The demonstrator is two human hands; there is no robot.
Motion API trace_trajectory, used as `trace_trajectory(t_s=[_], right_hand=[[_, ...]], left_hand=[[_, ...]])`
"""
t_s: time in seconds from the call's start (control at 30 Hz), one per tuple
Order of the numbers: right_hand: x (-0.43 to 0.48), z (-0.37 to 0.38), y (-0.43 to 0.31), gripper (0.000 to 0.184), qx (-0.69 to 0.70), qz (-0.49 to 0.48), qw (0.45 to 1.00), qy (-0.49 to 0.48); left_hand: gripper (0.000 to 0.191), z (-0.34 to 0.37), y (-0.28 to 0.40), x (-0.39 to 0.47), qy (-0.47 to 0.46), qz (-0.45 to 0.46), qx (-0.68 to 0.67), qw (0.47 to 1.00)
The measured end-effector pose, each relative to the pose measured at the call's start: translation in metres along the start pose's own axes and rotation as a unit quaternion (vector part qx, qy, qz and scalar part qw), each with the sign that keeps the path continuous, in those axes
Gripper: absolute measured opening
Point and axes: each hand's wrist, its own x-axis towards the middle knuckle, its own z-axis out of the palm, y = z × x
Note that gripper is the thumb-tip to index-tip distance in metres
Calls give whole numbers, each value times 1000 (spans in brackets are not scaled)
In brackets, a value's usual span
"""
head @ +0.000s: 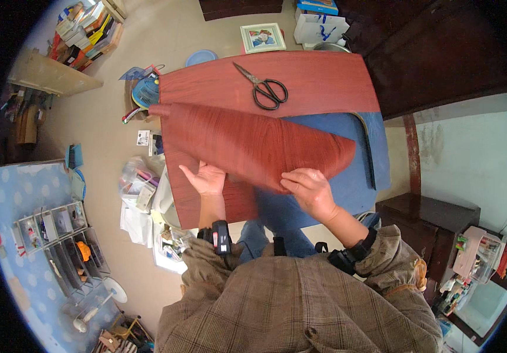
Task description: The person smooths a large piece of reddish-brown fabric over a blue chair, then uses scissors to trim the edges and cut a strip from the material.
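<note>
A curled sheet of red-brown wood-grain covering [253, 141] lies slantwise over the table before me. My right hand [308, 189] pinches its near edge between thumb and fingers. My left hand [208, 177] is palm up with its fingers apart, close to the sheet's near left edge; its fingertips are partly hidden there. Black-handled scissors [264, 88] rest on the red wood-grain tabletop surface [324, 79], beyond the sheet, blades towards the far left. On the right a blue surface [315, 203] shows under and around the sheet, with a dark curved strip [366, 145] along it.
Past the table's far edge stand a framed picture [263, 38] and a white paper bag [319, 28]. Left of the table are a blue fan-like object [146, 92] and plastic bags [136, 176]. A dark wooden cabinet [430, 216] stands at the right.
</note>
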Motion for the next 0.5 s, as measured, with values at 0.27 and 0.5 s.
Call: trace_trajectory(t_s=[0.27, 0.5], right_hand=[[-57, 15, -5, 59, -59, 146, 986, -45], [-126, 16, 30, 111, 64, 525, 840, 125]], left_hand=[[48, 37, 19, -27, -1, -14, 213, 977], [46, 27, 41, -70, 132, -20, 317, 939]])
